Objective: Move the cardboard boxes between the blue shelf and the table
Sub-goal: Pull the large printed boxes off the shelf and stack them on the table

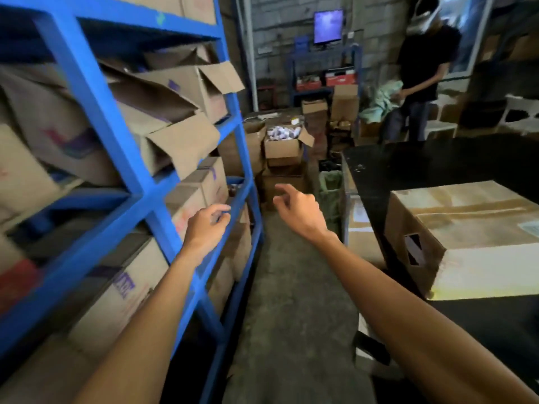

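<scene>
Head view: the left hand (208,225) is at the front rail of the blue shelf (151,199), fingers loosely curled, holding nothing. The nearest shelved box (189,199) lies just ahead and left of it. The right hand (294,209) hangs over the aisle, relaxed and empty (farther from the shelf). One box (472,237) sits on the table (423,158), to the right.

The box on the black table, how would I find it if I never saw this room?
Look right of the blue shelf to the black table. One closed cardboard box sits on it alone, taped across the top, with a handle hole in its side.
</scene>
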